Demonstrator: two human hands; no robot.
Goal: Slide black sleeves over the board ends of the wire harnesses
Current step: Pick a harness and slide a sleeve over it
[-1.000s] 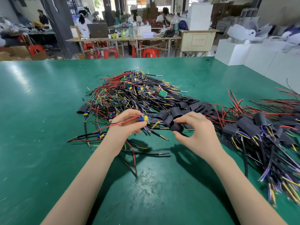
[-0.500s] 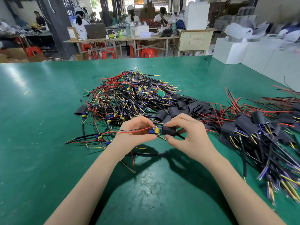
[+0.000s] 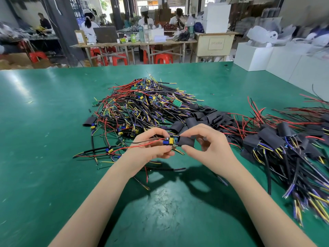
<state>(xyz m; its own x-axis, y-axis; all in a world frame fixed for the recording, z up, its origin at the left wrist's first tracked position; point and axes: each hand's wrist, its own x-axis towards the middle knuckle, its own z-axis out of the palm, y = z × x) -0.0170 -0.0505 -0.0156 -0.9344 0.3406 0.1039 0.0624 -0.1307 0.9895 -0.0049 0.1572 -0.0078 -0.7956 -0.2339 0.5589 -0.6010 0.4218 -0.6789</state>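
Head view: the left hand (image 3: 151, 148) pinches a small circuit board (image 3: 170, 141) between thumb and curled fingers (image 3: 161, 132), its blue and yellow parts facing up. A red wire (image 3: 142, 145) and a black one run from the board leftward across the back of that hand. The right hand (image 3: 208, 148) pinches a black sleeve (image 3: 186, 141) between forefinger above and thumb below, the other fingers curled loosely behind. The sleeve's open mouth meets the board's right end; whether the board has entered it cannot be told. Both are held above the green surface (image 3: 44, 175), just in front of the fingers' shadow.

Beyond the fingers lies a heap of unsleeved harnesses (image 3: 142, 106), red, black, yellow and purple wires tangled with small boards. Just behind the right fingers sits a cluster of loose black sleeves (image 3: 208, 115). To the right of the right hand, a pile of harnesses with sleeves on (image 3: 277, 141) spreads toward the surface's edge. One more sleeve (image 3: 89, 121) lies at the heap's left margin, well left of the left fingers.
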